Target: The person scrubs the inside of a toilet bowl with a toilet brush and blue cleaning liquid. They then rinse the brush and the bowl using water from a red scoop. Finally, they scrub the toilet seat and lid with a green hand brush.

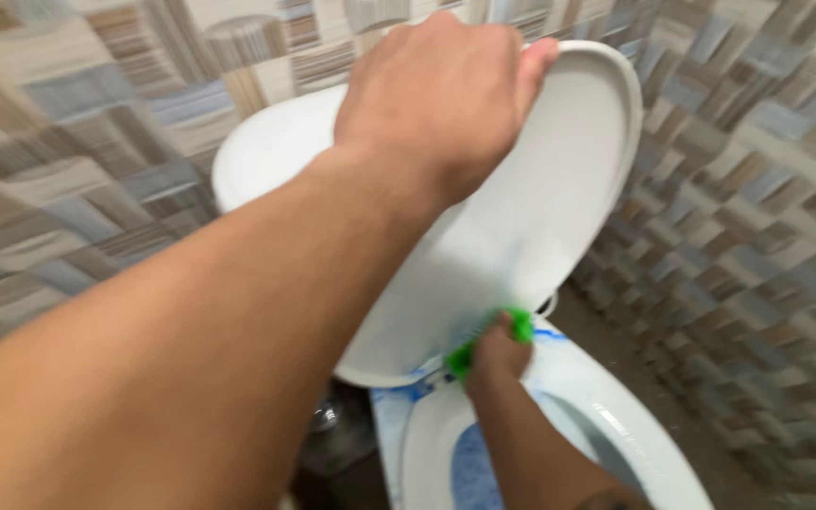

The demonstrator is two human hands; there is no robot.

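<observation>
My left hand (441,94) grips the top edge of a white toilet lid (540,217) and holds it tilted up over the bowl. Below it, my right hand (496,357) is closed on a green scrubber (519,326), pressed at the lid's lower edge near the hinge. The white toilet seat and bowl rim (606,416) lie beneath, streaked with blue cleaner. My left forearm crosses the frame from the lower left and hides part of the lid.
A white cistern (271,156) stands behind the lid against a tiled wall (77,123) in brown, grey and beige blocks. More of the same tile covers the right wall (757,227). A dark floor strip (332,444) and a metal fitting sit left of the bowl.
</observation>
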